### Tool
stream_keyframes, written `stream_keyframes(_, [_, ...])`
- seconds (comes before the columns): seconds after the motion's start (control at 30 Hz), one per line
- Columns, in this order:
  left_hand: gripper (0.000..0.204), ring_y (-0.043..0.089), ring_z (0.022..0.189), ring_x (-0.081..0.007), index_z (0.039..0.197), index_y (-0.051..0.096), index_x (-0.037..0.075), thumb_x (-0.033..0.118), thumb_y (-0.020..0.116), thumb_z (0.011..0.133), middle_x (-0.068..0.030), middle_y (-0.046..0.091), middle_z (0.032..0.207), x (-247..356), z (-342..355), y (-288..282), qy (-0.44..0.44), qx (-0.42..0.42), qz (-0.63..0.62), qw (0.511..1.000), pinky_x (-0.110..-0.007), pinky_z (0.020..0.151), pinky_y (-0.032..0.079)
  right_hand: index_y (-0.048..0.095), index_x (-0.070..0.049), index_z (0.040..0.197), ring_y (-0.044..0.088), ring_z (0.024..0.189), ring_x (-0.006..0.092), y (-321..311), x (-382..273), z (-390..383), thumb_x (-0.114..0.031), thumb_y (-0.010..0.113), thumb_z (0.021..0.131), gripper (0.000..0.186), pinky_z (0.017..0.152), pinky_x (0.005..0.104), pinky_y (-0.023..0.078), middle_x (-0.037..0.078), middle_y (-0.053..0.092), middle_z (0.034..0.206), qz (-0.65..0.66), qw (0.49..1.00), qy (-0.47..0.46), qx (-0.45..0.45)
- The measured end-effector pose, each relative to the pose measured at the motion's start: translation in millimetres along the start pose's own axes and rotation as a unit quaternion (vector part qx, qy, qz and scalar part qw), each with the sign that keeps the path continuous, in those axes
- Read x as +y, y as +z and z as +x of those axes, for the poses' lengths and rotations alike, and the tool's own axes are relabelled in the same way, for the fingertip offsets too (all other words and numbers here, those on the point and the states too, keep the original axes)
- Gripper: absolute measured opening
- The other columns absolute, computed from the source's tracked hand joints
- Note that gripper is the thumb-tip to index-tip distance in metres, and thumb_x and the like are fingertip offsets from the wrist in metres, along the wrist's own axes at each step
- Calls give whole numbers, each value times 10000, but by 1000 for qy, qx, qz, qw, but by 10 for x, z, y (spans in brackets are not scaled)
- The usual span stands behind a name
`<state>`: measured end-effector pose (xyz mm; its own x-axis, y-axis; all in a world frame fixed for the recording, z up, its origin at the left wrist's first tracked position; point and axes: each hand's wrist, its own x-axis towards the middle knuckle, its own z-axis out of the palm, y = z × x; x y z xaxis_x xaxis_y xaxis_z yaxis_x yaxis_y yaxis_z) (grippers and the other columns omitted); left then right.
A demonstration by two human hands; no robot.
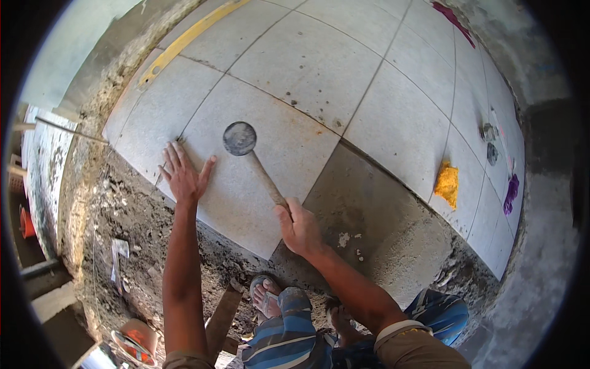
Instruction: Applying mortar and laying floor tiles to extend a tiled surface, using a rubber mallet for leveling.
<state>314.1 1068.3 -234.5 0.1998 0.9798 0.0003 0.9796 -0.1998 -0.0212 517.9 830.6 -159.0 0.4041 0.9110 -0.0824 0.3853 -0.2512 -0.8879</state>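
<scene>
The left hand (183, 175) lies on the left edge of a large, pale grey, square floor tile (246, 197), its grip wide with fingers spread. The right hand (299, 227) has its grip closed round the wooden handle of a dark, round-headed mallet (257, 165), whose head is over that tile; I cannot tell whether they touch. Right of the tile spreads a grey mortar bed (362, 197); beyond its far left corner lies a long yellow straightedge (187, 42).
</scene>
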Motion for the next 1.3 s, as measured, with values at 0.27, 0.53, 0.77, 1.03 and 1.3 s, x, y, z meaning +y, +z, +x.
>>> stream_keyframes(0.27, [1034,63,1563,-332,1603,70,-7,766,278,948,-197,83,1683,-59,6,122,-24,10,-91,996,-536,1245,-16,560,-45,981,624,771,504,226,224,304,-369,476,1055,344,599,530,483,271,625,762,-152,985,-29,-78])
stream_keyframes(0.53, [1077,33,1561,-358,1575,125,-77,785,248,941,-235,86,1671,-114,-43,155,-46,51,-84,994,-509,1251,-8,550,-32,949,490,581,141,377,-245,877,-441,427,1066,443,554,359,442,25,484,684,218,956,120,-158])
stream_keyframes(0.77, [1284,54,1556,-376,1562,160,-98,921,345,802,-257,132,1656,-102,-56,81,-46,63,-102,992,-522,1248,-5,608,17,986,623,755,354,959,-95,1332,-450,373,1069,529,729,451,490,200,623,803,-84,984,-115,-111])
stream_keyframes(1.03, [1277,78,1556,-368,1564,181,-84,907,405,791,-256,150,1653,-86,-82,75,-50,58,-111,991,-558,1235,3,621,31,988,652,851,462,838,-226,1193,-457,361,1072,559,767,523,485,267,668,892,22,991,-8,-128])
stream_keyframes(1.3, [1280,87,1558,-352,1565,184,-81,907,414,784,-240,165,1655,-99,-57,88,-51,81,-112,989,-573,1233,18,587,-34,1006,655,813,506,962,-228,1196,-449,407,1056,456,699,588,496,284,677,839,-255,956,-94,-108])
